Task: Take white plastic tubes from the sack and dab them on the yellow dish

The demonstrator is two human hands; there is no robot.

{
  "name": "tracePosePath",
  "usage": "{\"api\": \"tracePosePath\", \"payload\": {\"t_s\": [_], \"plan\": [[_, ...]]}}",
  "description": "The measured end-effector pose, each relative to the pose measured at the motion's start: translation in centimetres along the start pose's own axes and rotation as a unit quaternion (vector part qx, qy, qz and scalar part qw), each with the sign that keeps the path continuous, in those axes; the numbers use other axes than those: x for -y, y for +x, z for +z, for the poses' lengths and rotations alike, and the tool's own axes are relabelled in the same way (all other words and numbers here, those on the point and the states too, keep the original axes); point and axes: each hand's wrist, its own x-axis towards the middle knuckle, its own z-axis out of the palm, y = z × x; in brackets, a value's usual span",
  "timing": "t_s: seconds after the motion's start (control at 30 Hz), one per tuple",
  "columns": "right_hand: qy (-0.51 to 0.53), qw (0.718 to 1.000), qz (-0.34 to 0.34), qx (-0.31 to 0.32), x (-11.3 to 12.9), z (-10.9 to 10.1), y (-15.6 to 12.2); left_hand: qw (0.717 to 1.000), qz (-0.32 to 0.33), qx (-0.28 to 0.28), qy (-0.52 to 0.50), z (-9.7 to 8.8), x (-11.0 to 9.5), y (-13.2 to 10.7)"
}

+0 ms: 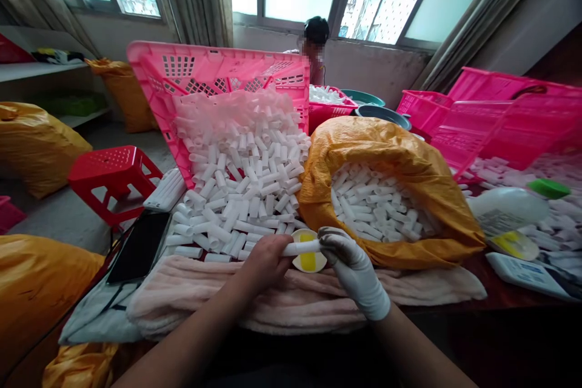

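My bare left hand (pixel 266 262) and my white-gloved right hand (pixel 350 267) together grip one short white plastic tube (pixel 302 248), held level between them, fingers closed on its two ends. Just behind it lies a small round white dish with yellow contents (pixel 309 260). The hands hover over a folded pale pink towel (pixel 291 297). A heap of the same white tubes (pixel 240 194) spills from a tilted pink crate (pixel 204 73) on the left. An open orange bag (pixel 386 151) holding more tubes sits right of the hands.
A black phone (pixel 139 245) and a white keyboard-like item (pixel 166 191) lie left of the heap. A red stool (pixel 113 176) and orange bags stand at left. Pink crates (pixel 500 115), loose tubes, a white bottle with green cap (pixel 513 206) fill the right. Another person (pixel 313 48) sits by the window.
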Motion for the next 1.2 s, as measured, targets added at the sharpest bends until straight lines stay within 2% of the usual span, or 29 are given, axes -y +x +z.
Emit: {"api": "tracePosePath", "payload": {"t_s": [0.07, 0.1, 0.13, 0.23, 0.3, 0.37, 0.43, 0.5, 0.57, 0.6, 0.63, 0.67, 0.73, 0.8, 0.87, 0.9, 0.97, 1.03, 1.07, 1.13, 1.2], "plan": [[-0.039, 0.997, -0.032, 0.065, 0.8, -0.3, 0.7, 0.999, 0.001, 0.017, 0.033, 0.0, -0.5, -0.2], [-0.055, 0.995, -0.023, 0.077, 1.1, -0.3, 0.9, 0.998, 0.002, 0.02, 0.056, 0.1, -0.7, -0.3], [-0.07, 0.995, 0.009, 0.074, 1.2, -0.2, 1.1, 0.997, 0.003, 0.018, 0.08, 0.2, -1.0, -0.4], [-0.104, 0.979, 0.167, 0.053, 1.1, 0.9, 1.1, 0.991, 0.002, 0.023, 0.129, 0.8, -1.8, -0.5], [-0.115, 0.967, 0.217, 0.061, 0.9, 1.8, 0.6, 0.99, -0.011, 0.055, 0.129, 0.9, -2.3, -0.6], [-0.111, 0.971, 0.205, 0.059, 1.2, 2.3, 0.0, 0.99, -0.038, 0.105, 0.084, 0.6, -2.7, -0.8], [-0.113, 0.98, 0.155, 0.054, 1.9, 2.4, -0.3, 0.984, -0.057, 0.169, -0.013, 0.1, -3.0, -1.0], [-0.131, 0.985, 0.088, 0.069, 3.0, 2.1, -0.4, 0.961, -0.059, 0.24, -0.124, -0.6, -3.4, -1.0], [-0.151, 0.984, 0.051, 0.08, 4.1, 1.0, -0.5, 0.934, -0.041, 0.298, -0.192, -1.3, -3.5, -0.6], [-0.158, 0.983, 0.06, 0.069, 4.5, 0.2, -0.9, 0.931, -0.026, 0.307, -0.197, -1.6, -3.4, -0.1], [-0.169, 0.981, 0.089, 0.042, 4.8, -1.0, -1.7, 0.94, -0.011, 0.291, -0.177, -1.9, -3.1, 0.4], [-0.188, 0.973, 0.133, 0.0, 4.9, -2.3, -2.9, 0.959, -0.003, 0.25, -0.131, -2.1, -2.7, 1.2], [-0.254, 0.929, 0.253, -0.097, 4.8, -5.7, -6.6, 0.991, -0.02, 0.131, 0.016, -2.2, -1.4, 2.9], [-0.332, 0.845, 0.396, -0.141, 4.1, -9.4, -11.7, 0.982, -0.066, 0.042, 0.17, -1.9, 0.1, 4.7], [-0.362, 0.784, 0.49, -0.116, 3.1, -12.5, -16.7, 0.96, -0.098, 0.041, 0.259, -1.2, 1.2, 6.3], [-0.37, 0.764, 0.517, -0.106, 2.6, -13.6, -18.7, 0.953, -0.103, 0.054, 0.279, -0.8, 1.6, 7.0], [-0.377, 0.745, 0.541, -0.102, 1.9, -14.9, -21.0, 0.949, -0.099, 0.074, 0.29, -0.2, 1.9, 7.8], [-0.374, 0.755, 0.526, -0.115, 1.5, -14.9, -20.3, 0.953, -0.09, 0.07, 0.28, -0.3, 1.7, 8.1], [-0.367, 0.775, 0.5, -0.12, 1.3, -14.5, -18.8, 0.957, -0.093, 0.058, 0.268, -0.7, 1.5, 8.0], [-0.345, 0.833, 0.416, -0.12, 1.1, -13.1, -14.2, 0.968, -0.13, 0.027, 0.215, -1.8, 1.3, 7.5], [-0.333, 0.883, 0.314, -0.103, 0.4, -11.3, -8.4, 0.979, -0.175, 0.015, 0.102, -2.8, 1.2, 6.5]]}}
